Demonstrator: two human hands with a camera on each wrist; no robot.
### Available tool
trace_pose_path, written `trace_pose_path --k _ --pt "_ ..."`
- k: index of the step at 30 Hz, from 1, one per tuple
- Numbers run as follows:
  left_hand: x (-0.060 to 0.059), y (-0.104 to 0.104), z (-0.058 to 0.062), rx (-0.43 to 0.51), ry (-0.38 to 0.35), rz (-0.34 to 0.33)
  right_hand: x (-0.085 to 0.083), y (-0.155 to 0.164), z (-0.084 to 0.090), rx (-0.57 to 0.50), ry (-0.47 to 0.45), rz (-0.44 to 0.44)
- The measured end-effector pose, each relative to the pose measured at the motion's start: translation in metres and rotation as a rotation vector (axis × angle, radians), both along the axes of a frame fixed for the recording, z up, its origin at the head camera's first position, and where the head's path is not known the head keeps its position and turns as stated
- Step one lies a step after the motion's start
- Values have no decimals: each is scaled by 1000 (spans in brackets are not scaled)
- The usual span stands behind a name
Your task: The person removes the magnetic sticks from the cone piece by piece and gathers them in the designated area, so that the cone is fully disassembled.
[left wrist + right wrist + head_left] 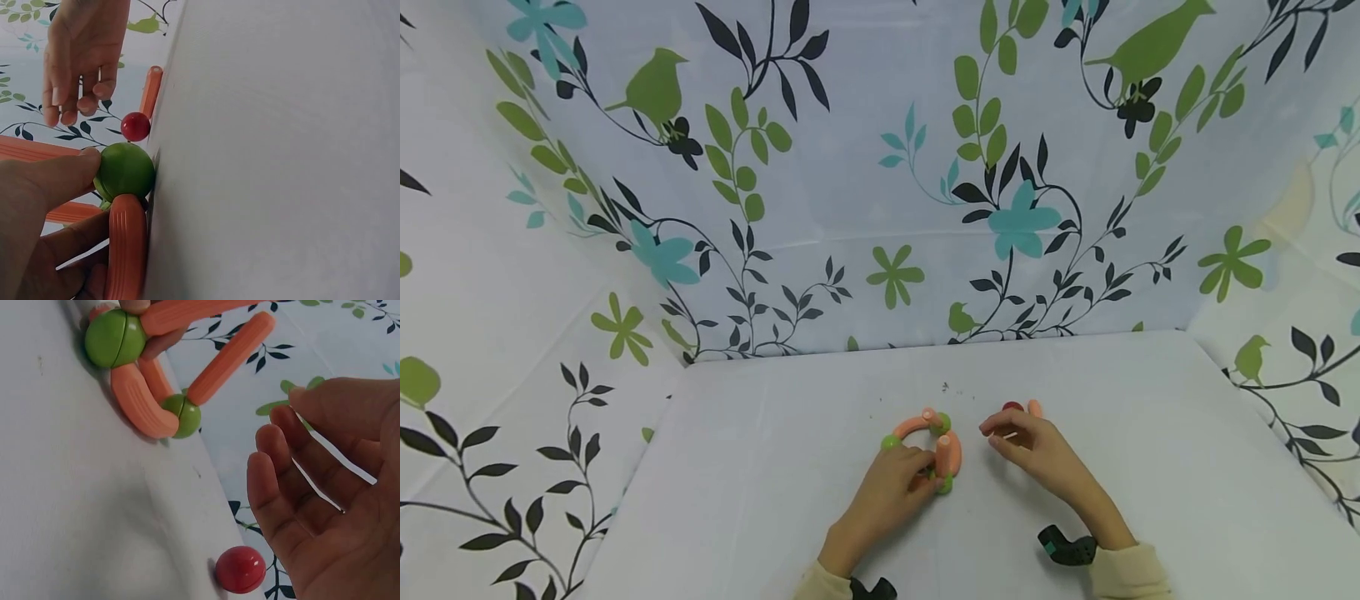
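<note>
While the left hand grips the assembly of orange rods and green balls near the middle of the white table, its thumb presses a green ball. To the right, the right hand hovers with fingers relaxed, holding nothing. Just beyond its fingertips lie a red ball and a loose orange rod.

My head camera looks down and forward over the white cloth-covered desk. Both wrist cameras sit close, tilted sideways, sharing the small glossy red ball between my hands.
</note>
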State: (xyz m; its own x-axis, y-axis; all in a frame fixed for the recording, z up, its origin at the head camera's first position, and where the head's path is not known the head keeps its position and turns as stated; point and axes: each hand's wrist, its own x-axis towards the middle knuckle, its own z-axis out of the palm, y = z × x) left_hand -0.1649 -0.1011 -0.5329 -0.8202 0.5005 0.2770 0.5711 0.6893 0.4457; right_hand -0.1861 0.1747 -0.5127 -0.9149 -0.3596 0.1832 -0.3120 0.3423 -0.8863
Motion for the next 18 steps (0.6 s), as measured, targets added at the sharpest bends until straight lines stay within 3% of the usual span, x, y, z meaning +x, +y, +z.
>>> trace_pose_path --k 11,18 --pt "9 8 -2 -71 99 57 11 -14 13 31 37 147" --pt "11 13 -1 -80 156 96 16 -24 22 51 51 164"
